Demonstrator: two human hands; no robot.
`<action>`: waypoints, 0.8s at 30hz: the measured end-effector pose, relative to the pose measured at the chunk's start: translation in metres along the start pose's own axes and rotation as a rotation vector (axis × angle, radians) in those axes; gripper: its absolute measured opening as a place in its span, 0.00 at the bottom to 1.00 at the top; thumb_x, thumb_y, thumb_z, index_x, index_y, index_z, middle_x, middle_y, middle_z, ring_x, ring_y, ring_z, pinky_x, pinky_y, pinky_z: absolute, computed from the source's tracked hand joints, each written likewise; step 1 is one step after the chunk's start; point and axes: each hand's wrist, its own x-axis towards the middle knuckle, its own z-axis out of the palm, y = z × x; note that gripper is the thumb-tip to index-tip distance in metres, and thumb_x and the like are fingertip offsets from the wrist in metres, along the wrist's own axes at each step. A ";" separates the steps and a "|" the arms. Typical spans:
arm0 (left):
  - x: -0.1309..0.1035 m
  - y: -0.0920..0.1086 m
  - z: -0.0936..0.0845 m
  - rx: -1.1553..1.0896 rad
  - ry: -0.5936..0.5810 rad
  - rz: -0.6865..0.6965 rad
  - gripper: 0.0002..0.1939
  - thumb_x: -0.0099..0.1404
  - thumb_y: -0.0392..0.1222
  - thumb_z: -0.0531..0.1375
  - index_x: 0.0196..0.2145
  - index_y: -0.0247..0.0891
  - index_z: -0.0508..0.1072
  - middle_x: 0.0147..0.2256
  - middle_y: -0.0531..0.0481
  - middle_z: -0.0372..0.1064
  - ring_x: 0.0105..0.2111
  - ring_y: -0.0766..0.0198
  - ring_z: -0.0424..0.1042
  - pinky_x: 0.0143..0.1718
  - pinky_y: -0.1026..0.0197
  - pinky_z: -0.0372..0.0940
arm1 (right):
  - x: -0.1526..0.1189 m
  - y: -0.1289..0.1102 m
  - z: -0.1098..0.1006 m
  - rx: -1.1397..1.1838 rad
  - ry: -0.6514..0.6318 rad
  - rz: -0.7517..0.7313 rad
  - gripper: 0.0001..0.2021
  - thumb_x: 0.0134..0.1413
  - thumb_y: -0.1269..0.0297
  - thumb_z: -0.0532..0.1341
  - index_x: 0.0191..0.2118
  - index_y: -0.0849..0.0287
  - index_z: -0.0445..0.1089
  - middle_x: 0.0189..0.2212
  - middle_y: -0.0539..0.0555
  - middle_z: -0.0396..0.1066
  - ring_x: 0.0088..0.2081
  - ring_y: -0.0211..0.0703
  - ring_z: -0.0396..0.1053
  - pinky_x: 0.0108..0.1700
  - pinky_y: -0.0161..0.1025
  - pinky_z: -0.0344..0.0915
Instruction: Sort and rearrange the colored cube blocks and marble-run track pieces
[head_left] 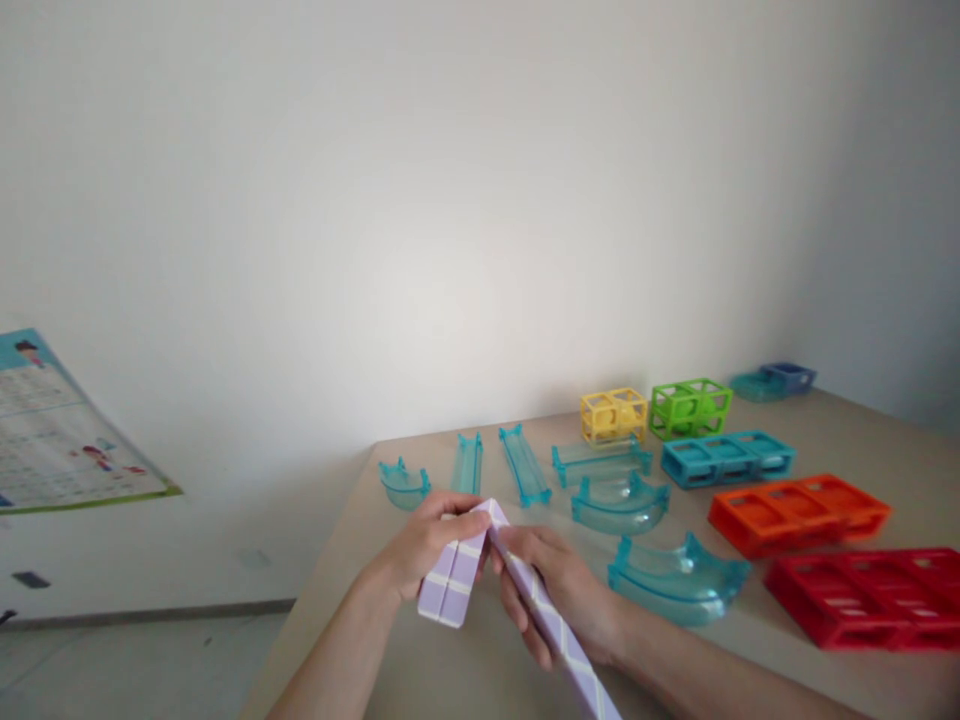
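Observation:
A lilac piece with pale crossing lines [452, 580] is held between both hands above the near part of the table. It bends at a peak near the fingertips; a short, wide part hangs to the left and a long, narrow part runs down to the lower right. My left hand [420, 540] is closed on the short part, thumb on top near the bend. My right hand [551, 580] is wrapped round the long part just below the bend, its fingers partly behind it.
On the table [330, 600] lie clear teal straight tracks [524, 465] and curved tracks [679, 580]. Yellow [613, 415], green [690, 408], blue [727, 458], orange [799, 513] and red [870, 597] frames stand at the right. A poster [67, 430] hangs at the left.

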 end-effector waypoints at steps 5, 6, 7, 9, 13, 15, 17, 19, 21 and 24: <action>0.003 0.001 0.010 0.002 0.065 0.001 0.18 0.55 0.51 0.63 0.26 0.30 0.75 0.19 0.47 0.68 0.16 0.69 0.63 0.19 0.66 0.55 | 0.003 0.003 0.000 -0.058 0.120 -0.081 0.24 0.53 0.42 0.54 0.31 0.63 0.65 0.12 0.46 0.64 0.08 0.34 0.59 0.08 0.27 0.50; 0.004 0.001 0.011 -0.012 0.064 0.002 0.18 0.55 0.51 0.63 0.24 0.30 0.74 0.19 0.48 0.67 0.16 0.69 0.63 0.19 0.66 0.55 | 0.003 0.003 0.000 -0.066 0.131 -0.086 0.24 0.53 0.42 0.54 0.30 0.63 0.65 0.12 0.47 0.64 0.08 0.34 0.60 0.08 0.27 0.50; 0.005 0.000 0.013 -0.026 0.064 0.003 0.17 0.56 0.50 0.63 0.23 0.30 0.74 0.18 0.48 0.67 0.16 0.69 0.62 0.19 0.66 0.54 | 0.003 0.004 0.000 -0.074 0.139 -0.088 0.24 0.53 0.42 0.54 0.30 0.63 0.65 0.12 0.47 0.64 0.08 0.34 0.60 0.08 0.27 0.50; 0.006 -0.001 0.014 -0.043 0.074 0.003 0.17 0.56 0.50 0.62 0.21 0.30 0.73 0.18 0.48 0.67 0.16 0.69 0.62 0.19 0.66 0.53 | 0.004 0.004 0.000 -0.080 0.155 -0.085 0.25 0.53 0.41 0.54 0.29 0.63 0.65 0.12 0.47 0.65 0.09 0.35 0.60 0.08 0.27 0.51; 0.006 -0.003 0.013 -0.043 0.082 0.016 0.17 0.58 0.49 0.61 0.22 0.30 0.73 0.18 0.49 0.66 0.16 0.69 0.62 0.19 0.66 0.53 | 0.003 0.002 0.000 -0.058 0.152 -0.070 0.24 0.53 0.42 0.54 0.29 0.63 0.65 0.12 0.47 0.64 0.08 0.35 0.60 0.08 0.27 0.52; 0.005 -0.004 0.011 -0.040 0.056 0.043 0.16 0.57 0.49 0.62 0.25 0.30 0.74 0.19 0.48 0.68 0.17 0.68 0.63 0.20 0.66 0.53 | 0.001 0.001 0.000 -0.031 0.102 -0.060 0.23 0.54 0.43 0.54 0.30 0.62 0.65 0.12 0.46 0.64 0.08 0.34 0.59 0.08 0.27 0.52; 0.004 -0.004 0.009 -0.039 0.024 0.066 0.16 0.56 0.48 0.62 0.27 0.29 0.75 0.20 0.47 0.69 0.18 0.67 0.64 0.21 0.66 0.54 | -0.001 -0.001 0.001 0.005 0.031 -0.061 0.22 0.55 0.44 0.53 0.32 0.62 0.65 0.12 0.46 0.63 0.08 0.34 0.58 0.08 0.27 0.51; 0.003 -0.004 0.009 -0.058 0.007 0.087 0.16 0.56 0.49 0.62 0.29 0.29 0.76 0.20 0.46 0.69 0.19 0.66 0.65 0.21 0.66 0.55 | -0.002 -0.003 0.003 0.033 -0.036 -0.077 0.22 0.55 0.43 0.53 0.33 0.62 0.64 0.12 0.45 0.64 0.07 0.33 0.57 0.08 0.27 0.51; 0.003 -0.005 0.010 -0.106 0.006 0.116 0.16 0.56 0.49 0.63 0.29 0.29 0.76 0.19 0.47 0.69 0.19 0.66 0.65 0.21 0.66 0.55 | -0.004 -0.006 0.005 0.040 -0.087 -0.106 0.23 0.56 0.42 0.52 0.32 0.62 0.64 0.12 0.46 0.64 0.07 0.33 0.57 0.08 0.27 0.51; 0.004 -0.007 0.013 -0.220 0.026 0.149 0.16 0.54 0.50 0.64 0.30 0.31 0.76 0.17 0.49 0.68 0.17 0.65 0.65 0.20 0.66 0.56 | -0.005 -0.009 0.007 0.025 -0.156 -0.125 0.26 0.56 0.40 0.50 0.29 0.62 0.63 0.12 0.46 0.63 0.08 0.33 0.58 0.09 0.28 0.52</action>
